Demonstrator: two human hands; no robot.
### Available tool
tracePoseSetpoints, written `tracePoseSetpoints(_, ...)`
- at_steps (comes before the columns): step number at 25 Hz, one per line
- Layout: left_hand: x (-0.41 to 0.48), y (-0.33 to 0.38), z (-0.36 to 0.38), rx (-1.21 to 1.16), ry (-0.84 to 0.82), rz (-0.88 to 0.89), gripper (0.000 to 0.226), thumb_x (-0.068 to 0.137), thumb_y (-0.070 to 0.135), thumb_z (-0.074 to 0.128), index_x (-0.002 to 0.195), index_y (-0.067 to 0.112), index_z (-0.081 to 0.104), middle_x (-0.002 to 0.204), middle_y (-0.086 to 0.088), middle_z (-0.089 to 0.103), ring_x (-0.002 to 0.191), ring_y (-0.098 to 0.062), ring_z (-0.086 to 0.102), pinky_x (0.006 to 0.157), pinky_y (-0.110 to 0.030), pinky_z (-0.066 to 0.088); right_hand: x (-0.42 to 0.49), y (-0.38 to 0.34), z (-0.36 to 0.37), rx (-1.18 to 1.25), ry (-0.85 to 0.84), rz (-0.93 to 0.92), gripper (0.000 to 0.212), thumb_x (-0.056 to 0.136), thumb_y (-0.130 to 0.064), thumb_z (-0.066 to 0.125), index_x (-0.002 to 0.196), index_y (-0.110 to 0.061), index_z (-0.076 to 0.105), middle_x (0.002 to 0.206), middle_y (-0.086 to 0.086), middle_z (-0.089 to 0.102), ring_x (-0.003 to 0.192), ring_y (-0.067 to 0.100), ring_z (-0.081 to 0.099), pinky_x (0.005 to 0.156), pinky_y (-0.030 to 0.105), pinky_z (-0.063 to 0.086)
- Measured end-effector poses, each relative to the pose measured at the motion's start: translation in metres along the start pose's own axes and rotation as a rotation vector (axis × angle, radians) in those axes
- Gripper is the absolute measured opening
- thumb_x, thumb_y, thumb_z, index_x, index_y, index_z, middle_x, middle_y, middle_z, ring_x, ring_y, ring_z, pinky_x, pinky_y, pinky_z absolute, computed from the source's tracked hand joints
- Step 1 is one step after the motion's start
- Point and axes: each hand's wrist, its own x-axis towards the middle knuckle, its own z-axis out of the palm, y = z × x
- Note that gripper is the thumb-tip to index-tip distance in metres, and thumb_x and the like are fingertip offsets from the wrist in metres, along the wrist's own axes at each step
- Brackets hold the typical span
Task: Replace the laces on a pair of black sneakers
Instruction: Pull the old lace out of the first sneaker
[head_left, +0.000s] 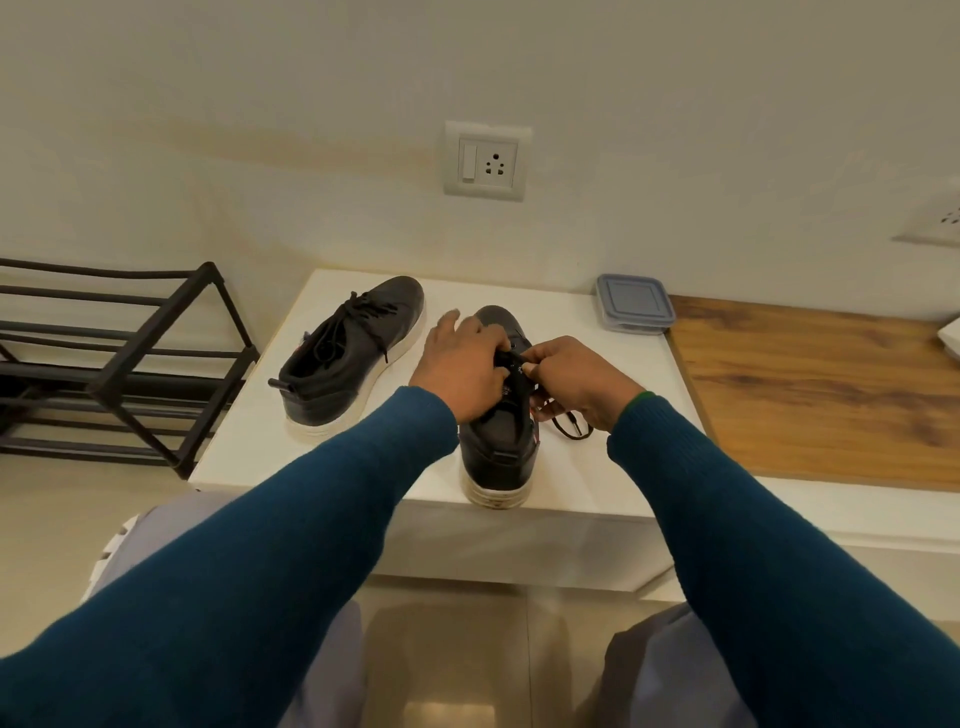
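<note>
Sneaker (498, 441) is centre frame on the bench (571, 483); light, soft upper. Your left hand (462, 364) and right hand (576, 382) both pinch the lace (511, 361), probably at an eyelet. It's limp, so hold it near the stiff tip.

you're working on a matt black sneaker (498, 441). it's sitting on a smooth white table (597, 467) beside a wood-grain top (805, 389).

Dim warm light, soft focus, wide-angle bending at edges.
</note>
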Motion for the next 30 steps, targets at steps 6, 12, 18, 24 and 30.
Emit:
tracePoseSetpoints(6, 0.002, -0.005, -0.020, -0.420, 0.316, -0.146, 0.007, 0.100, 0.014, 0.050, 0.097, 0.012, 0.056, 0.113, -0.005, 0.049, 0.108, -0.024, 0.047, 0.088, -0.030, 0.039, 0.001, -0.001, 0.000, 0.015, 0.007, 0.014, 0.028, 0.103, -0.004, 0.040, 0.112, -0.008, 0.067, 0.089, 0.016, 0.063, 0.071, 0.021, 0.058, 0.068, 0.035, 0.060)
tracePoseSetpoints(12, 0.005, -0.028, -0.033, -0.465, 0.386, -0.360, 0.022, 0.094, 0.015, 0.052, 0.115, 0.017, 0.059, 0.126, -0.002, 0.049, 0.126, -0.027, 0.039, 0.102, -0.037, 0.038, 0.004, 0.001, 0.000, -0.026, 0.013, 0.010, 0.025, 0.099, -0.001, 0.045, 0.101, -0.010, 0.069, 0.085, 0.014, 0.067, 0.066, 0.018, 0.061, 0.059, 0.028, 0.059)
tracePoseSetpoints(18, 0.001, 0.003, 0.002, 0.255, 0.004, 0.085, 0.028, 0.097, 0.038, 0.055, 0.119, 0.023, 0.065, 0.138, -0.004, 0.050, 0.146, -0.032, 0.024, 0.120, -0.046, 0.021, 0.007, 0.004, 0.001, -0.071, 0.017, -0.016, 0.025, 0.100, -0.003, 0.045, 0.099, -0.009, 0.069, 0.088, 0.018, 0.067, 0.070, 0.022, 0.063, 0.063, 0.032, 0.061)
tracePoseSetpoints(24, 0.004, -0.018, -0.035, -0.802, 0.563, -0.362, 0.012, 0.097, 0.012, 0.043, 0.092, 0.015, 0.053, 0.098, 0.002, 0.061, 0.088, -0.013, 0.059, 0.072, -0.018, 0.044, 0.005, 0.004, -0.001, -0.045, 0.010, -0.002, 0.024, 0.100, -0.004, 0.047, 0.104, -0.010, 0.070, 0.096, 0.020, 0.070, 0.076, 0.022, 0.064, 0.064, 0.030, 0.061)
tracePoseSetpoints(30, -0.009, -0.050, -0.035, -0.136, -0.068, -0.319, 0.024, 0.097, 0.017, 0.046, 0.092, 0.006, 0.067, 0.086, -0.010, 0.068, 0.079, -0.026, 0.067, 0.067, -0.035, 0.055, 0.009, 0.000, 0.006, -0.156, 0.065, -0.033, 0.022, 0.097, -0.005, 0.048, 0.104, -0.007, 0.069, 0.097, 0.018, 0.071, 0.083, 0.028, 0.071, 0.070, 0.036, 0.063)
